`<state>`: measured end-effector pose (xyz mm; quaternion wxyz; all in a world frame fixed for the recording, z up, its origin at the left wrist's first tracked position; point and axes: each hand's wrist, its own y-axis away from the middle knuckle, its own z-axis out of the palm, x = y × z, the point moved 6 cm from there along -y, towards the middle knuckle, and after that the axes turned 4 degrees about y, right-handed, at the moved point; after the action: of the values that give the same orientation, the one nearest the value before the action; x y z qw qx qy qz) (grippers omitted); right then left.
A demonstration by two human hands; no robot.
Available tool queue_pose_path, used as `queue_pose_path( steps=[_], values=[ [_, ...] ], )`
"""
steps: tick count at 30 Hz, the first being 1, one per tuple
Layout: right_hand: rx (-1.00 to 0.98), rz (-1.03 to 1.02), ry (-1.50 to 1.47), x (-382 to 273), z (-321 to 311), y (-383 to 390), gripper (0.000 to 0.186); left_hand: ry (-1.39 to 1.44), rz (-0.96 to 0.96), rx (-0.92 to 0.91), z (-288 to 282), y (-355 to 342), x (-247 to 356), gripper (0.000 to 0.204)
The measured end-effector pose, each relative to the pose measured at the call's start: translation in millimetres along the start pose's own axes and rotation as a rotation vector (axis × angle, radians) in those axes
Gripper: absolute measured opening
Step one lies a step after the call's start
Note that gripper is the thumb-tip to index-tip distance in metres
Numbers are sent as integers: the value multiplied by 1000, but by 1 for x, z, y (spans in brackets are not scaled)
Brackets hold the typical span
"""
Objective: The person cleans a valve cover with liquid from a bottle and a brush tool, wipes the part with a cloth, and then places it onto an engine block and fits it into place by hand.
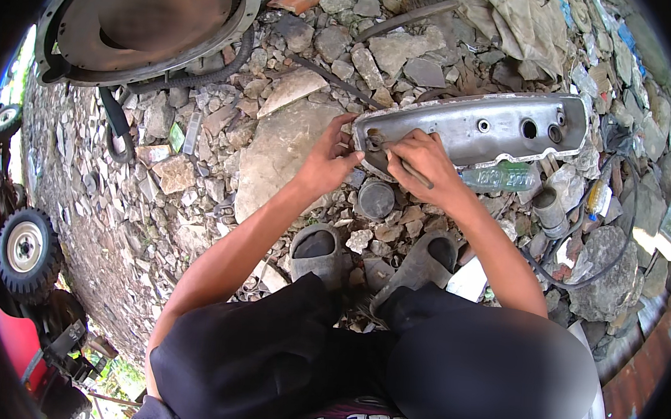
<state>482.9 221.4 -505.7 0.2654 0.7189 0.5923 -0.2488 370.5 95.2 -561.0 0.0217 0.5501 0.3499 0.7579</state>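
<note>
The step in hand looks like close work inside the left end of a silvery metal valve cover (463, 131), which lies hollow side up on the rubble ground (211, 225), just beyond the person's grey sandals (317, 251). The right hand (429, 167) has its grip pinched narrow on a slim rod-like tool (417, 175), held much like a pen; the tool slants, its back end jutting out below the fingers and its front end pointing into the cover's left corner, where a small brownish patch shows. Whether that front end is a brush, a scraper or a plain point is too small to tell, as is whether it presses on the metal. The left hand (327, 161) is at the same end, its grip loosely spread, thumb and fingers parted by the cover's outer corner, seemingly to steady it; how firmly they touch cannot be told. A dark round container (376, 200) stands just beside the cover's near side, and a green plastic bottle (499, 176) lies along that same side, further right. The next move, as far as can be judged, calls for short, controlled strokes in that tight corner, with the left hand bracing the end so that the cover does not rock on the uneven stones.
</note>
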Motion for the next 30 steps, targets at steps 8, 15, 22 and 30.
queue_pose_path(
  steps=[8, 15, 22, 30],
  values=[
    [18, 18, -29, 4, -7, -5, 19, -7, -6, 2, 1, 1, 3, 69],
    [-54, 7, 1, 7, -1, -6, 18, -1, -14, 16, 2, 2, 4, 68],
    [-226, -77, 67, 5, -8, -7, 17, -21, -5, 6, 0, 0, 3, 69],
    [-232, -181, 135, 8, -8, -1, 20, -24, 27, -13, 2, -2, 3, 69]
  ],
)
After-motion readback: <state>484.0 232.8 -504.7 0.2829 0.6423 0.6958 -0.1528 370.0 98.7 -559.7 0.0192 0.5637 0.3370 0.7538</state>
